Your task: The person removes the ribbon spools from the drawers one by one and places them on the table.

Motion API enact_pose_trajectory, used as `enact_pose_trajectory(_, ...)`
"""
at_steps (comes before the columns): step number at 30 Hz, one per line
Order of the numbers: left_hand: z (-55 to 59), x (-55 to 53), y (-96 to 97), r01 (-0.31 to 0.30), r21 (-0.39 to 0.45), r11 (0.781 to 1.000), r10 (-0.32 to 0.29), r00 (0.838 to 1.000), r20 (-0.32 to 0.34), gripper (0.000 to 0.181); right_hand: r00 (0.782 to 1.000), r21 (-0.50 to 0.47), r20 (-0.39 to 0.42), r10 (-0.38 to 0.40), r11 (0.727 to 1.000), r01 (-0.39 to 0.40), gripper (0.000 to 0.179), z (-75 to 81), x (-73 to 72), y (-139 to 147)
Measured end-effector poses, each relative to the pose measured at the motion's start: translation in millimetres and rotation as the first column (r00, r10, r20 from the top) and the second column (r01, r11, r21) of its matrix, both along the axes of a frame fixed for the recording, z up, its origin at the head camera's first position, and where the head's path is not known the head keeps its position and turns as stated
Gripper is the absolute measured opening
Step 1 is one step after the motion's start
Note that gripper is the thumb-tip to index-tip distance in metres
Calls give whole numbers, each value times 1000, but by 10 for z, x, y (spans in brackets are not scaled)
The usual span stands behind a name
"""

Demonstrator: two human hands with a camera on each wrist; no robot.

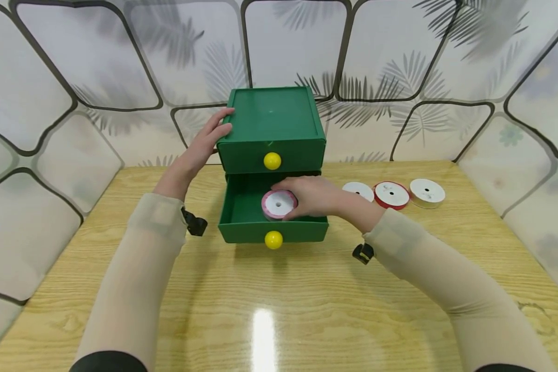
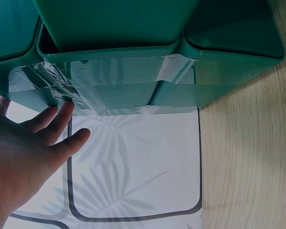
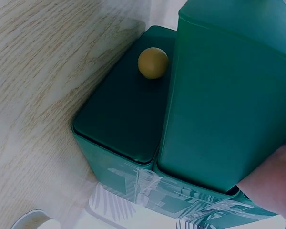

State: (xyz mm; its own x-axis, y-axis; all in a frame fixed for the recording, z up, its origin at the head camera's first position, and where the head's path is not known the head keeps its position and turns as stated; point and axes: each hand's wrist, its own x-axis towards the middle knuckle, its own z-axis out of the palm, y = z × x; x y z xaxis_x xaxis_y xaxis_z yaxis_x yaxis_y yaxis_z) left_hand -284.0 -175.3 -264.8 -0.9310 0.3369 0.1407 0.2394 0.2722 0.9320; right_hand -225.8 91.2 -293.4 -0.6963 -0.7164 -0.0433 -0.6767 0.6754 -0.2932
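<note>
A green drawer unit [image 1: 272, 116] with yellow ball knobs stands on the table, one drawer [image 1: 242, 231] pulled out below the top one. Inside that drawer is a spool of pink ribbon [image 1: 279, 203] with a white face. My right hand [image 1: 313, 195] reaches in over the drawer's right side and holds the spool between thumb and fingers. In the right wrist view only part of the right hand [image 3: 271, 179] shows, and the drawer wall hides the spool. My left hand [image 1: 204, 142] rests with extended fingers against the unit's upper left side; the left wrist view shows its fingers spread by the taped side.
Right of the unit, three more spools stand in a row on the wooden table [image 1: 223, 305]: a white one [image 1: 359, 190], a red one [image 1: 391, 195] and a pale one [image 1: 427, 192]. A patterned wall covering [image 1: 297, 41] closes off the back and sides.
</note>
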Motion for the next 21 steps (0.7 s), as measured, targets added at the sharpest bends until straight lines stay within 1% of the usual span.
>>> enact_pose_trajectory(10,5,4,1,-7,-11,1000,7,1000,4,59,999,-20,-36,13,1000,-13,59,-26,-5,14)
enact_pose_trajectory(15,2,-4,2,-1,-7,1000,1,1000,3,59,998,-73,-50,32,997,-36,61,-34,-2,39)
enact_pose_trajectory(21,5,-2,2,0,-11,1000,0,1000,1,58,998,-149,-49,50,987,-57,60,-21,-4,84)
